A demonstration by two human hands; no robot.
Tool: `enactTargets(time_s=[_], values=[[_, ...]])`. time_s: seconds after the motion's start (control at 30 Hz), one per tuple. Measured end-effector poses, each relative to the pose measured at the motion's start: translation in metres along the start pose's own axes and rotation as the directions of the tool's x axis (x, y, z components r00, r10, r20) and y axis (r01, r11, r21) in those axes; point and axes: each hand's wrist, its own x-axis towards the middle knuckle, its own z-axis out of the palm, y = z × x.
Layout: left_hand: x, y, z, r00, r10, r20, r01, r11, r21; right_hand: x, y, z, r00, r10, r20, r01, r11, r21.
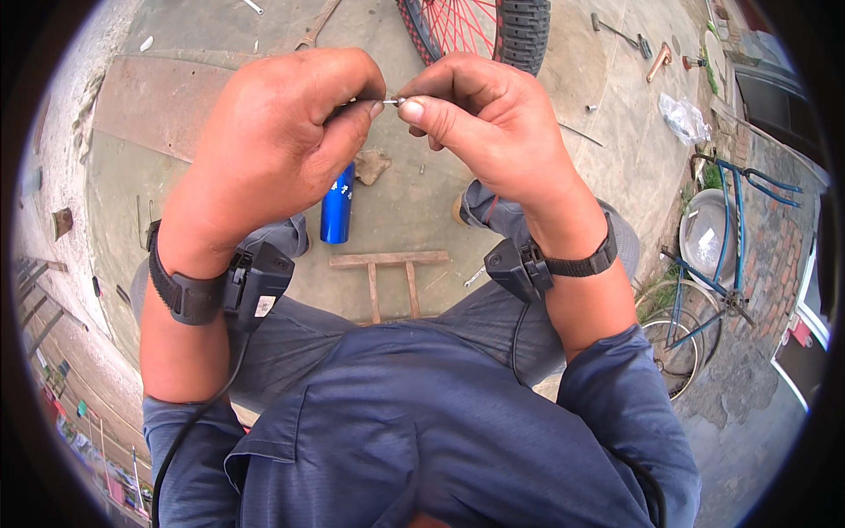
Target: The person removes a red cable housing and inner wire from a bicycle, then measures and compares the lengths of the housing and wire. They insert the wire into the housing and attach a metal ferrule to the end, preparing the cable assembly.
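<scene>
My left hand (282, 132) and my right hand (484, 119) meet fingertip to fingertip above the ground, in front of my body. Between them is a small, thin silvery metal piece (391, 102), pinched at one end by my left thumb and forefinger. Its other end runs into the closed thumb and fingers of my right hand. Most of the piece is covered by the fingertips, so its exact kind is hard to tell. A blue cylindrical bottle (335, 213) is below the left hand, its top hidden by that hand.
A wheel (524, 35) with red spokes and a knobby tyre is beyond my hands. A stone (371, 165) and a wooden frame (387, 260) are between my legs. At right are a hammer (616, 31), plastic bag (685, 119), metal basin (707, 233) and blue bicycle frame (738, 229).
</scene>
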Motion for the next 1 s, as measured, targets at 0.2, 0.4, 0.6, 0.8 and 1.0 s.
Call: enactTargets(time_s=[0.2, 0.4, 0.6, 0.8, 1.0], values=[[0.001, 0.000, 0.005, 0.998, -0.048, 0.035, 0.050, 0.998, -0.048, 0.000, 0.000, 0.001, 1.000, -0.025, -0.017, 0.025, 1.000, -0.009], [-0.001, 0.000, -0.009, 0.987, -0.163, 0.012, 0.163, 0.976, -0.147, 0.001, 0.001, -0.009, 1.000, 0.005, -0.017, -0.005, 1.000, -0.030], [0.000, -0.002, -0.007, 0.996, -0.088, 0.005, 0.088, 0.992, -0.085, 0.001, 0.001, -0.005, 0.999, 0.035, 0.005, -0.035, 0.999, -0.004], [0.000, -0.001, -0.001, 0.996, -0.089, 0.011, 0.090, 0.992, -0.084, 0.001, 0.001, -0.002, 1.000, 0.001, 0.021, 0.000, 1.000, -0.017], [0.001, -0.001, 0.009, 0.999, -0.046, 0.016, 0.047, 0.997, -0.064, 0.000, 0.003, 0.002, 1.000, -0.013, -0.002, 0.013, 1.000, 0.018]])
